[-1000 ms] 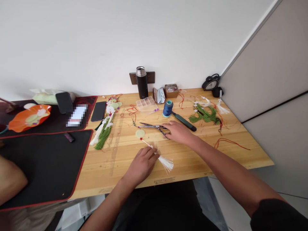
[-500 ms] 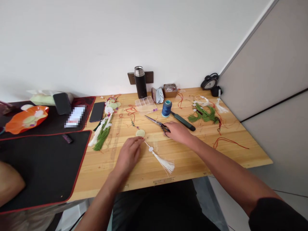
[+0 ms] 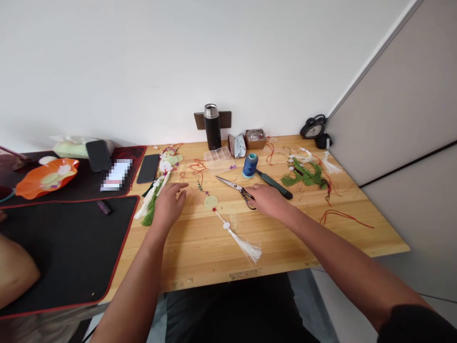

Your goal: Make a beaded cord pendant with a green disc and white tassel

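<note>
My right hand (image 3: 267, 201) lies over the black finger loops of steel scissors (image 3: 233, 186), and the blades point up and left across the wooden table (image 3: 200, 259). My left hand (image 3: 169, 205) is open and holds nothing. Its fingers are just right of a white-and-green tassel ornament (image 3: 152, 207). Between my hands lies a pale green disc pendant (image 3: 211, 201), with a beaded cord running up from it and a white tassel (image 3: 248, 247) trailing down. A blue thread spool (image 3: 250, 165) and a green-handled tool (image 3: 274, 186) are just beyond my right hand.
A clear compartment box (image 3: 217, 157) and a black flask (image 3: 213, 128) stand at the back. A green tassel ornament (image 3: 305, 174) and red cords lie right. A black, red-edged desk mat (image 3: 67, 252) lies left, with a phone (image 3: 147, 168) beyond it and a person's arm (image 3: 14, 271) over it.
My left hand has moved left and away from the pendant cord, opening over the table. My right hand stays on the scissors, which are turned as before. The view has shifted slightly.
</note>
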Demonstrator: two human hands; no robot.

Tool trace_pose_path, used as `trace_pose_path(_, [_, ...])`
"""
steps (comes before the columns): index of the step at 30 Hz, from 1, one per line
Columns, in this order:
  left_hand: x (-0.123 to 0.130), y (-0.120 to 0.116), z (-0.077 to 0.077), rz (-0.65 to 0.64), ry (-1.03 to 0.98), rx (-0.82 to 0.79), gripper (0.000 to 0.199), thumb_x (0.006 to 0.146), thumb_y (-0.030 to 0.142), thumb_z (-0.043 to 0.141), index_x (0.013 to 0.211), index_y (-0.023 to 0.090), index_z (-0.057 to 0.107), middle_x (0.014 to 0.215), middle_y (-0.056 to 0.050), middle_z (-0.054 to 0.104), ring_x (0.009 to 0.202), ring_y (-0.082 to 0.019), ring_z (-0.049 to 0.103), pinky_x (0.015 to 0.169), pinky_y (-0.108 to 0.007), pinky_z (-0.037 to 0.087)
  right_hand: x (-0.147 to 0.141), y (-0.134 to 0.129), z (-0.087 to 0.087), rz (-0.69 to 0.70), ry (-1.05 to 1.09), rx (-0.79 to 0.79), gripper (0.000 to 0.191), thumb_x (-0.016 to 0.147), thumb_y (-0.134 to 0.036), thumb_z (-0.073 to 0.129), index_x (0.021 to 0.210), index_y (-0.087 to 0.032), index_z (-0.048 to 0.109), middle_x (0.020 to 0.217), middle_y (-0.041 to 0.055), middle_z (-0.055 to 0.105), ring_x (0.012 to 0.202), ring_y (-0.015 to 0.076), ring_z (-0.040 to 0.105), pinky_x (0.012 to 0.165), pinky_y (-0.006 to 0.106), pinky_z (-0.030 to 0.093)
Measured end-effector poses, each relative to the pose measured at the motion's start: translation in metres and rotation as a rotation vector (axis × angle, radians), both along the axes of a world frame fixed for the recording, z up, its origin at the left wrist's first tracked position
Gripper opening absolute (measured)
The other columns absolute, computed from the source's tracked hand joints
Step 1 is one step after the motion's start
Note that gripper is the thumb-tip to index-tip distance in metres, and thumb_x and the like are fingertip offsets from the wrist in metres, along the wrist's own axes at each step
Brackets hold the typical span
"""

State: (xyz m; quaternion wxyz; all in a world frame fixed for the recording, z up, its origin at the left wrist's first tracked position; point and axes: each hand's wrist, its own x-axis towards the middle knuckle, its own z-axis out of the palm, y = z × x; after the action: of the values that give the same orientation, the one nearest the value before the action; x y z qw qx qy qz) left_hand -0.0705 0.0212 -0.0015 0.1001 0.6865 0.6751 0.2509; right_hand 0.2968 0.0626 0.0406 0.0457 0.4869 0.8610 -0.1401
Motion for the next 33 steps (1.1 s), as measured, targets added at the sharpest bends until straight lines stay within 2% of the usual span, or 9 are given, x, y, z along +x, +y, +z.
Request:
trace_pose_path(4, [-0.001, 0.020, -0.005, -0.017, 0.066, -0.058, 0.034, 0.100, 0.031, 0.056, 0.123, 0.021, 0.079, 0.127, -0.014, 0.080, 0.121, -0.034, 0.071, 0.113, -0.049, 0.054, 0.003, -0.009, -0.001, -0.072, 0.108, 0.023, 0.025, 0.108, -0.023, 0.064, 0.127, -0.019, 0.079, 0.126, 0.0132, 0.079, 0.118, 0.0283, 0.073, 0.098, 0.034, 0.051])
trace_pose_path(6, [0.003, 0.026, -0.011, -0.036, 0.076, -0.069, 0.031, 0.099, 0.033, 0.060, 0.118, 0.021, 0.080, 0.125, -0.015, 0.079, 0.121, -0.035, 0.070, 0.113, -0.049, 0.053, 0.000, -0.021, -0.003, -0.130, 0.249, 0.040, 0.027, 0.111, -0.027, 0.061, 0.130, -0.020, 0.078, 0.130, 0.0111, 0.079, 0.120, 0.0261, 0.073, 0.099, 0.033, 0.051])
trace_pose_path(8, [0.009, 0.029, -0.016, -0.049, 0.086, -0.081, 0.026, 0.098, 0.036, 0.064, 0.112, 0.021, 0.081, 0.120, -0.015, 0.079, 0.117, -0.035, 0.070, 0.110, -0.049, 0.054, -0.006, -0.038, -0.005, -0.158, 0.340, 0.019, 0.027, 0.112, -0.030, 0.062, 0.132, -0.021, 0.078, 0.129, 0.0099, 0.080, 0.112, 0.0241, 0.075, 0.096, 0.033, 0.052])
trace_pose_path(10, [0.012, 0.029, -0.020, -0.051, 0.092, -0.088, 0.023, 0.098, 0.039, 0.066, 0.105, 0.022, 0.080, 0.115, -0.015, 0.077, 0.112, -0.034, 0.070, 0.106, -0.047, 0.055, -0.015, -0.058, -0.008, -0.131, 0.360, -0.014, 0.025, 0.109, -0.033, 0.067, 0.128, -0.021, 0.079, 0.122, 0.0090, 0.081, 0.105, 0.0234, 0.076, 0.093, 0.033, 0.052])
trace_pose_path(13, [0.011, 0.027, -0.021, -0.045, 0.104, -0.091, 0.020, 0.100, 0.038, 0.066, 0.098, 0.022, 0.078, 0.109, -0.014, 0.075, 0.108, -0.033, 0.069, 0.102, -0.047, 0.056, -0.029, -0.087, -0.016, -0.071, 0.375, -0.070, 0.026, 0.109, -0.045, 0.070, 0.118, -0.022, 0.079, 0.119, 0.0070, 0.081, 0.106, 0.0238, 0.076, 0.091, 0.033, 0.051])
trace_pose_path(17, [0.008, 0.026, -0.019, -0.043, 0.123, -0.098, 0.019, 0.101, 0.036, 0.064, 0.095, 0.022, 0.075, 0.108, -0.015, 0.074, 0.109, -0.035, 0.067, 0.102, -0.048, 0.054, -0.039, -0.113, -0.028, -0.037, 0.298, -0.163, 0.026, 0.108, -0.041, 0.073, 0.126, -0.022, 0.074, 0.125, 0.0078, 0.081, 0.112, 0.0263, 0.076, 0.092, 0.034, 0.050])
trace_pose_path(21, [0.005, 0.030, -0.016, -0.040, 0.129, -0.109, 0.020, 0.101, 0.036, 0.063, 0.092, 0.022, 0.073, 0.108, -0.014, 0.074, 0.110, -0.035, 0.067, 0.103, -0.048, 0.053, -0.038, -0.121, -0.032, -0.082, 0.243, -0.213, 0.012, 0.112, -0.031, 0.065, 0.116, -0.023, 0.072, 0.116, 0.0056, 0.083, 0.105, 0.0251, 0.078, 0.085, 0.032, 0.047])
trace_pose_path(24, [0.003, 0.037, -0.014, -0.007, 0.119, -0.114, 0.019, 0.102, 0.035, 0.061, 0.093, 0.022, 0.071, 0.107, -0.013, 0.075, 0.108, -0.032, 0.068, 0.100, -0.044, 0.053, -0.033, -0.123, -0.030, -0.086, 0.226, -0.208, 0.014, 0.113, -0.028, 0.061, 0.108, -0.023, 0.072, 0.111, 0.0049, 0.083, 0.101, 0.0239, 0.078, 0.082, 0.032, 0.045])
trace_pose_path(33, [-0.008, 0.067, -0.008, 0.216, 0.121, -0.157, 0.021, 0.102, 0.038, 0.060, 0.102, 0.022, 0.074, 0.105, -0.013, 0.081, 0.095, -0.031, 0.072, 0.082, -0.039, 0.051, -0.016, -0.130, -0.023, -0.140, 0.166, -0.245, 0.015, 0.113, -0.030, 0.060, 0.109, -0.022, 0.071, 0.109, 0.0065, 0.084, 0.098, 0.0248, 0.079, 0.078, 0.032, 0.042])
